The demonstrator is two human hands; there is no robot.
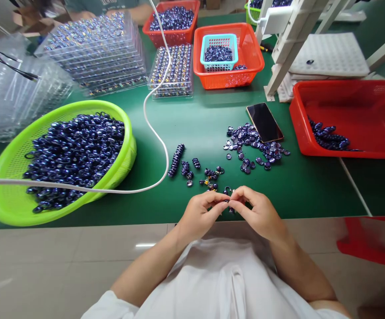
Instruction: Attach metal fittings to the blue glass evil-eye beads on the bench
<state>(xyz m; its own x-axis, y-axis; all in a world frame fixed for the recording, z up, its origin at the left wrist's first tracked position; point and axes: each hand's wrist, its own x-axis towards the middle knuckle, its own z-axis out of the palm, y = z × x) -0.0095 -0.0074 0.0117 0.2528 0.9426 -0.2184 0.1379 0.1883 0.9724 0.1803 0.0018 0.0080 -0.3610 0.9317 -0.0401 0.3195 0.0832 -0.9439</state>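
My left hand (200,213) and my right hand (257,212) meet at the near edge of the green table (195,119), fingertips pinched together on a small dark blue bead piece (228,197). Just beyond them lie short strings of dark blue beads (176,159) and a few loose ones (212,173). Farther right is a scattered pile of flat dark blue beads (254,144).
A lime green basket (9,164) full of blue beads sits at left, crossed by a white cable (152,128). A phone (264,122) lies by the pile. A red bin (361,97) stands at right, orange baskets (248,66) and clear stacked trays (99,53) behind. Another person's arm is at the far edge.
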